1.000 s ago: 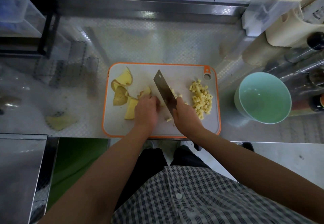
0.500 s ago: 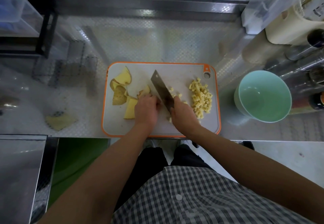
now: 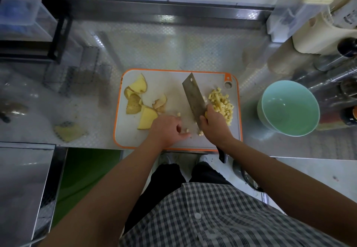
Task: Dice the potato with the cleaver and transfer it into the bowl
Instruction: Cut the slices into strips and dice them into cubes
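While the right hand grips the handle of the cleaver, the blade slants from the far middle of the cutting board toward its near right, broad face tilted up; the diced potato is heaped along the board's right edge, just beside the blade and touching the right hand's knuckles; the left hand rests at the near middle of the board, fingers loosely curled and holding nothing, with a few stray cubes just off its fingertips; potato offcuts lie by the left edge; the green bowl stands on the steel counter, off the board's right edge and apart from it.
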`<state>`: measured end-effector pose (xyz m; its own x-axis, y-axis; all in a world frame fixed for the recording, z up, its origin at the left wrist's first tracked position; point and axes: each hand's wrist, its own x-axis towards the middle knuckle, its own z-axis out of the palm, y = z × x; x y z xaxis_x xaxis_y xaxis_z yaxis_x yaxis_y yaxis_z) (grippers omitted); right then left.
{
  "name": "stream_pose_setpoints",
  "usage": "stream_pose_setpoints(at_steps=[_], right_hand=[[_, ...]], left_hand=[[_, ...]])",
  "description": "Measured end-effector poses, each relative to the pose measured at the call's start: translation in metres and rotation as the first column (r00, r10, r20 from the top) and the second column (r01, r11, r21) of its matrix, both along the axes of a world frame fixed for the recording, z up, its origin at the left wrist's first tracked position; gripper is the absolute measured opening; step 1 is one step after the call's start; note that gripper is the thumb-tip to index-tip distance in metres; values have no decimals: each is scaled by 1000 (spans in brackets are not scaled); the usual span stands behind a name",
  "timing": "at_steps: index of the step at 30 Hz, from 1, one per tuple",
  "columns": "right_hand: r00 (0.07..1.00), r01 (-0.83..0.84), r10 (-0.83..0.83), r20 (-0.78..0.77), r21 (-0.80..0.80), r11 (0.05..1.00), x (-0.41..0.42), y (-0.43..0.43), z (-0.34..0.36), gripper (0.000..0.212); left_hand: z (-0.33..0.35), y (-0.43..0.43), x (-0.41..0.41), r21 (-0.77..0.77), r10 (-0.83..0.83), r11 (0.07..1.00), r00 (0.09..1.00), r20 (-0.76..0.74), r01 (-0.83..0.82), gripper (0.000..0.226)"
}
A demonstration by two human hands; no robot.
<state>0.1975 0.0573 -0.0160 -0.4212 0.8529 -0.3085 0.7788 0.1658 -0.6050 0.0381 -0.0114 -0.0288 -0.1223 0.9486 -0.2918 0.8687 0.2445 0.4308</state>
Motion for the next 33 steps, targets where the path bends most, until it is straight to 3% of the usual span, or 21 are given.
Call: stream_pose_setpoints(at_steps=[2, 7, 13, 22, 33], right_hand=[[1000, -18, 18, -12, 8, 1000, 3, -1, 2, 8], [994, -97, 98, -57, 16, 995, 11, -9, 6, 12], [970, -240, 241, -33, 50, 970, 17, -19, 10, 8], [929, -369, 367, 39, 67, 927, 31, -23, 7, 10], [893, -440, 431, 128, 43, 897, 31, -24, -4, 26]], left_hand=[[-1, -3, 7, -35, -44, 998, 999, -30, 43, 35], [-5, -4, 14, -3, 26, 1000, 999, -43, -26, 17], [-7, -14, 19, 55, 158, 986, 986, -57, -154, 26], [-6, -13, 40, 79, 393, 918, 917, -68, -388, 16], [-6, -15, 44, 53, 464, 886, 883, -72, -461, 17]])
